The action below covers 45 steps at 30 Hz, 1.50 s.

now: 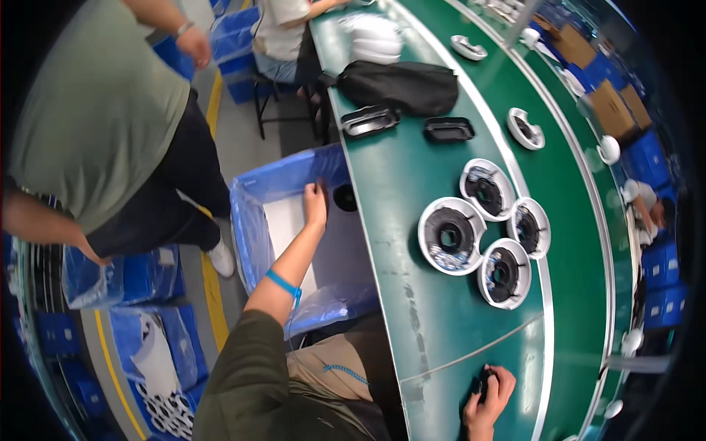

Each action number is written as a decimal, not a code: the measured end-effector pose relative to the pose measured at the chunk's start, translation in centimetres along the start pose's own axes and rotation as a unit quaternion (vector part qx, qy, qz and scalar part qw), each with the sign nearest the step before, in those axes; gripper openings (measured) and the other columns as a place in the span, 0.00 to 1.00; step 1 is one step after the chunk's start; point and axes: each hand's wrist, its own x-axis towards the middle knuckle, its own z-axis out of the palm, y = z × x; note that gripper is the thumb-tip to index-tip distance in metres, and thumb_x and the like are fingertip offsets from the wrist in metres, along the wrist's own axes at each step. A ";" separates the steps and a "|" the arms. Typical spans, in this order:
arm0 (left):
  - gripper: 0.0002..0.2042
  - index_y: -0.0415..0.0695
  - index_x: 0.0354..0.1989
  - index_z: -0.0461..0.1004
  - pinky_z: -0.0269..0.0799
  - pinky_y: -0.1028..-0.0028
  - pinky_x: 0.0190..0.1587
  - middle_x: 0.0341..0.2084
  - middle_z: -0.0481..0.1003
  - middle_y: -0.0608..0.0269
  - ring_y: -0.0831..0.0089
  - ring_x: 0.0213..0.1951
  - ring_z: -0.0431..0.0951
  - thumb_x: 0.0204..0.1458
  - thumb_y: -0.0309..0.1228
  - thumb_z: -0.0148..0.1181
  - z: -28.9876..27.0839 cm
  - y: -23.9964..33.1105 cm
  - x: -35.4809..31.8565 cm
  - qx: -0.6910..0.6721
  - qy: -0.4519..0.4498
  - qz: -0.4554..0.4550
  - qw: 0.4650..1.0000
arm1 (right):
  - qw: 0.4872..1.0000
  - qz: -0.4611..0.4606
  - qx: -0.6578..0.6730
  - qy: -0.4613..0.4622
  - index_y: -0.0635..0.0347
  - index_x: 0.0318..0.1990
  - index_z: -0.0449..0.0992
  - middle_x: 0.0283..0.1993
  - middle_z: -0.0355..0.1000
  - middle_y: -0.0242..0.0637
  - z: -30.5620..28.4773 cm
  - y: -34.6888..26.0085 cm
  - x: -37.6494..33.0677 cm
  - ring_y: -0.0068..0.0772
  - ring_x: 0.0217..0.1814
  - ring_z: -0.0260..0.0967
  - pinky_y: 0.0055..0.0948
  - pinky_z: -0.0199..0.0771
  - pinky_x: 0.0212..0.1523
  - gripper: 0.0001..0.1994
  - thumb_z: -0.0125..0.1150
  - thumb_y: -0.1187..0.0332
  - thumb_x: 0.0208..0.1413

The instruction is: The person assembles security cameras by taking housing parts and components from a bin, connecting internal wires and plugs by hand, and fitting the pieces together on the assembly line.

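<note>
My left hand reaches over a blue bin lined with clear plastic. Its fingers are curled closed, and what they hold, if anything, is too small to make out. Beside it in the bin lies a round black part. On the green table's near part, my right hand grips a small black part whose kind I cannot tell. Farther up stand several round white housings with black insides, among them a large housing and another one, with wires showing in them.
A black bag and two black trays, one a shallow tray, lie farther along the table. White housings, such as one, sit on the green conveyor. A person stands at the left by more blue bins; another sits at the far end.
</note>
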 end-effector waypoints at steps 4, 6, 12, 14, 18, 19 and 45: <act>0.32 0.35 0.60 0.70 0.71 0.62 0.59 0.52 0.77 0.41 0.51 0.55 0.78 0.63 0.54 0.58 3.3 -13.9 8.1 0.035 -0.071 -0.120 0.990 | 0.999 -0.024 -0.025 -0.011 0.67 0.46 0.71 0.49 0.72 0.53 4.3 -1.0 2.0 0.57 0.49 0.68 0.49 0.70 0.51 0.14 0.57 0.77 0.50; 0.35 0.35 0.65 0.67 0.70 0.61 0.62 0.57 0.75 0.37 0.48 0.60 0.76 0.61 0.53 0.60 5.2 -16.8 10.7 0.009 -0.099 -0.080 0.992 | 0.997 -0.050 -0.054 -0.032 0.63 0.54 0.71 0.52 0.73 0.54 5.3 -1.1 2.8 0.57 0.50 0.70 0.50 0.71 0.52 0.16 0.58 0.76 0.57; 0.25 0.45 0.64 0.71 0.71 0.57 0.62 0.57 0.76 0.44 0.49 0.60 0.76 0.63 0.43 0.59 4.8 -20.5 18.0 0.165 -0.254 0.173 0.937 | 0.996 -0.048 -0.059 -0.047 0.61 0.57 0.68 0.52 0.73 0.54 8.4 -0.4 5.2 0.55 0.48 0.70 0.49 0.71 0.50 0.18 0.57 0.75 0.58; 0.25 0.46 0.65 0.72 0.70 0.59 0.63 0.59 0.76 0.47 0.50 0.60 0.75 0.64 0.47 0.56 7.3 -18.4 17.7 0.259 -0.400 0.185 0.860 | 0.995 -0.033 -0.083 -0.047 0.61 0.58 0.68 0.52 0.73 0.53 8.0 0.7 5.7 0.55 0.48 0.70 0.48 0.71 0.49 0.20 0.56 0.75 0.57; 0.25 0.42 0.59 0.76 0.72 0.63 0.58 0.55 0.79 0.50 0.56 0.57 0.78 0.63 0.49 0.54 11.7 -16.9 16.6 0.311 -0.336 0.193 0.867 | 0.996 -0.031 -0.071 -0.043 0.64 0.51 0.72 0.51 0.73 0.53 8.8 1.6 6.8 0.55 0.48 0.70 0.48 0.71 0.50 0.16 0.58 0.75 0.53; 0.25 0.42 0.59 0.76 0.72 0.63 0.58 0.55 0.79 0.50 0.56 0.57 0.78 0.63 0.49 0.54 13.4 -16.0 16.3 0.307 -0.343 0.200 0.865 | 0.996 -0.024 -0.072 -0.049 0.65 0.48 0.73 0.50 0.73 0.52 8.8 1.7 7.2 0.55 0.47 0.70 0.47 0.70 0.50 0.14 0.59 0.74 0.52; 0.11 0.42 0.40 0.78 0.75 0.73 0.37 0.32 0.79 0.63 0.74 0.34 0.80 0.53 0.35 0.65 -15.2 15.5 -18.2 -0.094 -0.434 -0.127 0.887 | 0.999 -0.019 -0.008 0.041 0.63 0.42 0.75 0.47 0.71 0.47 -12.3 4.6 -3.3 0.54 0.48 0.70 0.46 0.72 0.49 0.18 0.63 0.78 0.38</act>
